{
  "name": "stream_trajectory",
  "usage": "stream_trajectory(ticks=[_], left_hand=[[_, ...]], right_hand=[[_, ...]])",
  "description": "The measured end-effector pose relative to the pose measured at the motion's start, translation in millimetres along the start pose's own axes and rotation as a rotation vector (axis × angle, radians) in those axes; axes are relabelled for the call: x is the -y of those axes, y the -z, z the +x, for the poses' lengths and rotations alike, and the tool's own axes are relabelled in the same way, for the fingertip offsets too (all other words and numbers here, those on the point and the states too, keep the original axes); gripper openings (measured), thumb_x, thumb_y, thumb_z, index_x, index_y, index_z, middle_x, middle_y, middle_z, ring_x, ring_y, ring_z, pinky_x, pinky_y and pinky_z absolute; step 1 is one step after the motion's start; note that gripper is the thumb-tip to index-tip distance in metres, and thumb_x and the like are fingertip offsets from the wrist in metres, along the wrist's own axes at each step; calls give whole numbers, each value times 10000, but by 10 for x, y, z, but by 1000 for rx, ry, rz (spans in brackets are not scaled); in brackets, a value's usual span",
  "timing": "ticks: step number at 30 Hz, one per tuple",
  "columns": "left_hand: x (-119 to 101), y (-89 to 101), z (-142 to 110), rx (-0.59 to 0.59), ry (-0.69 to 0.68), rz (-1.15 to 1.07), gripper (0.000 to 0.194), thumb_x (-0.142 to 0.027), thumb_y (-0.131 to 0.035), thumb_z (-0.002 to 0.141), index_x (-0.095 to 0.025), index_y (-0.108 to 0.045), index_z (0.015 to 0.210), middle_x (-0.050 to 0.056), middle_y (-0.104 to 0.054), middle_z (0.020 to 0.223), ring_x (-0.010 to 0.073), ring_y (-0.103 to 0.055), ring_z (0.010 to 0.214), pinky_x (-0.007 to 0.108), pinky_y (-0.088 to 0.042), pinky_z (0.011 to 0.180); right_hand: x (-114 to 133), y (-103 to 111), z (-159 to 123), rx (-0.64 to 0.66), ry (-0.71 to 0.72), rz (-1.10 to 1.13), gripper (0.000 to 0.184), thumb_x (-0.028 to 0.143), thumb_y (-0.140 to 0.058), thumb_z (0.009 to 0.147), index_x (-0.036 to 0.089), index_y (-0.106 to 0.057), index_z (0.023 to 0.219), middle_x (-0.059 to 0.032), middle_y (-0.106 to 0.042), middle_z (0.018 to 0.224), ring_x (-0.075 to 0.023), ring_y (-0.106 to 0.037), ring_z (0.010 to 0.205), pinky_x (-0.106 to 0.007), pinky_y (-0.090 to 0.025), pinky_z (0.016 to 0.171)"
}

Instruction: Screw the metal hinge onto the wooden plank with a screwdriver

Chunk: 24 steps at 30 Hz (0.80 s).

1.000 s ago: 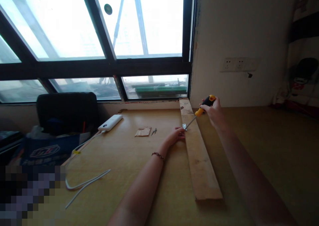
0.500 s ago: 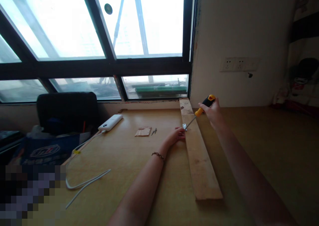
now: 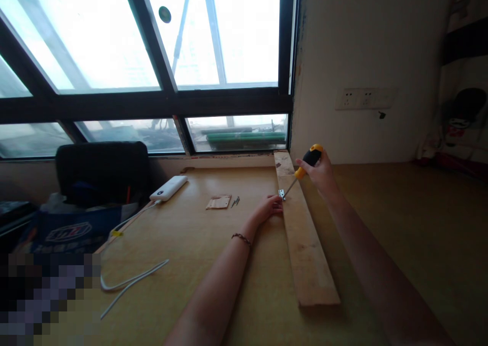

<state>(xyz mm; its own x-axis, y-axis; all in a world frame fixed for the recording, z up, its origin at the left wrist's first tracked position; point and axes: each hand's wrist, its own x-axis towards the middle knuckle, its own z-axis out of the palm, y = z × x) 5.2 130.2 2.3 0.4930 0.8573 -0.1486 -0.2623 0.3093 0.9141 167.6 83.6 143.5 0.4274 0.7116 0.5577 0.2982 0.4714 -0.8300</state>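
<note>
My right hand (image 3: 322,172) is closed around the yellow and black handle of a screwdriver (image 3: 301,172). Its shaft slants down and left to a small silver hinge (image 3: 281,193) on the left edge of a long wooden plank (image 3: 308,249). At that same edge, my left hand (image 3: 269,207) has its fingers bent and its thumb and forefinger at the hinge's near end. The tip of the screwdriver meets the hinge close to these fingertips; a screw there is too small to make out.
Left of the plank lie a small flat packet (image 3: 218,202) and several loose screws (image 3: 235,202) on the wooden table (image 3: 198,249). A white power bank (image 3: 170,188) with a white cable (image 3: 137,276) rests near the left edge. Beyond stand a black chair (image 3: 102,168) and the window.
My right hand and the screwdriver handle have shifted slightly left, and the screwdriver stands a little steeper. The left hand, hinge and plank stay in place.
</note>
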Motion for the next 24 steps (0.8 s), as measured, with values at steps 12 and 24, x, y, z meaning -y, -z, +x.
stream_trajectory(ticks=[12,24], left_hand=[[15,16,17,14,-11,6,119,-179,-597,693,-108,-563,783,37,-594,697,92,-578,561,204,-509,553],[-12,-15,-8,-5,-2,1,105,-163,-590,704,-106,-561,787,37,-589,684,92,-572,552,204,-505,542]], right_hand=[[-41,81,80,79,-173,180,467,272,-663,563,229,-404,948,-9,-612,873,-206,-605,820,-379,-498,715],[-34,103,102,-20,-66,94,532,360,-761,480,209,-462,893,-2,-584,795,-181,-589,712,-351,-497,665]])
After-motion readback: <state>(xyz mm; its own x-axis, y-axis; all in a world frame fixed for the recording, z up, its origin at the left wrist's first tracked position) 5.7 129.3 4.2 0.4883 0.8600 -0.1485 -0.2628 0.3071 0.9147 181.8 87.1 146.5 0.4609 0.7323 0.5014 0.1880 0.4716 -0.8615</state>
